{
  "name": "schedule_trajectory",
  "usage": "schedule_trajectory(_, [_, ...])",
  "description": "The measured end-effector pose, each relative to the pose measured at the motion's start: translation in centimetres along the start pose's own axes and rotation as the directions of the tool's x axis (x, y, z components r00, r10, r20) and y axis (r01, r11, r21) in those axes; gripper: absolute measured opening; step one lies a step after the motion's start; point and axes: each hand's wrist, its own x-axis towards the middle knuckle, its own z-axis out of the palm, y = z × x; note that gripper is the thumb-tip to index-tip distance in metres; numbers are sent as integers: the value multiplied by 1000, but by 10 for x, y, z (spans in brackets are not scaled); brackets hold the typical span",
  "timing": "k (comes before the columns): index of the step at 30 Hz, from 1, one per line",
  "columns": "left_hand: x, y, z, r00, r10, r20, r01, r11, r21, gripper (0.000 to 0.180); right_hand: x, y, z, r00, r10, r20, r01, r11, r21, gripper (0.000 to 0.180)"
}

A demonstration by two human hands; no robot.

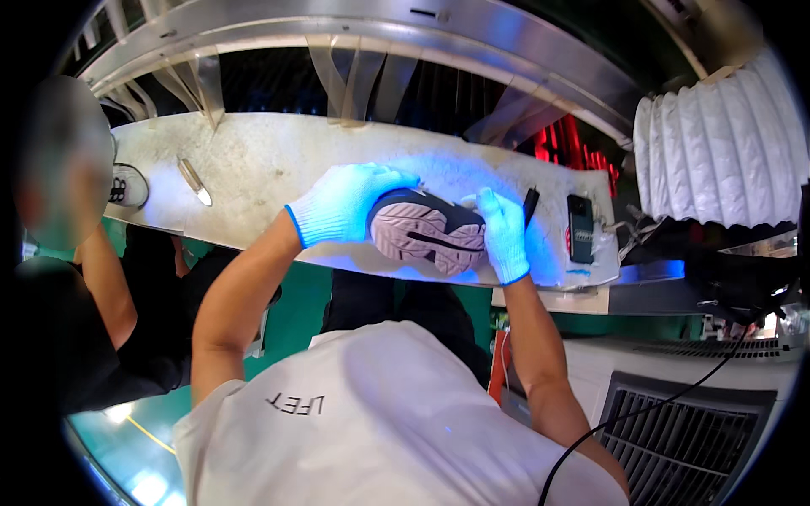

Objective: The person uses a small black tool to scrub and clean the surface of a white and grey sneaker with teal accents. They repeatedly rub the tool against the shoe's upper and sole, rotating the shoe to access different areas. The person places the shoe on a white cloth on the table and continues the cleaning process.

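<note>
Both of my hands wear white knit gloves lit bright blue. Between them they hold a shoe [430, 228], tipped so that its pale pinkish-grey sole with dark grooves shows; its dark upper is mostly hidden. My left hand [350, 201] wraps the shoe's left end, fingers over the top. At the other end, my right hand [501, 232] grips with its thumb side up, and some of its fingers are hidden behind the shoe. Just beyond the right hand stands a slim black object [530, 205], its kind unclear.
A knife-like tool [194, 181] and another shoe [126, 185] lie leftward on the pale worktable [261, 152]. A black handheld device [580, 229] lies right. Beyond are a metal frame with hanging clear strips [342, 80] and a white ribbed duct [717, 152]. A co-worker's arm [108, 282] is at left.
</note>
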Motion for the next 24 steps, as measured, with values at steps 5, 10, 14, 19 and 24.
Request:
schedule_trajectory(5, [40, 106, -36, 971, -152, 184, 131, 984, 122, 84, 3, 99, 37, 956, 268, -118, -125, 737, 664, 45])
schedule_trajectory(10, [58, 131, -38, 928, -283, 240, 231, 947, 223, 80, -42, -16, 30, 994, 107, -14, -64, 690, 721, 58])
schedule_trajectory(14, [66, 146, -27, 949, -245, 200, 189, 946, 263, 79, -61, -93, -6, 925, -376, -63, 363, 817, 448, 69])
schedule_trajectory(19, [72, 163, -20, 980, -157, 120, 132, 972, 193, 73, -50, -34, -19, 871, -461, -170, 447, 598, 666, 79])
schedule_trajectory(24, [73, 169, -36, 950, -122, 288, 135, 991, -24, 86, -62, -73, -23, 855, -518, -23, 501, 814, 295, 122])
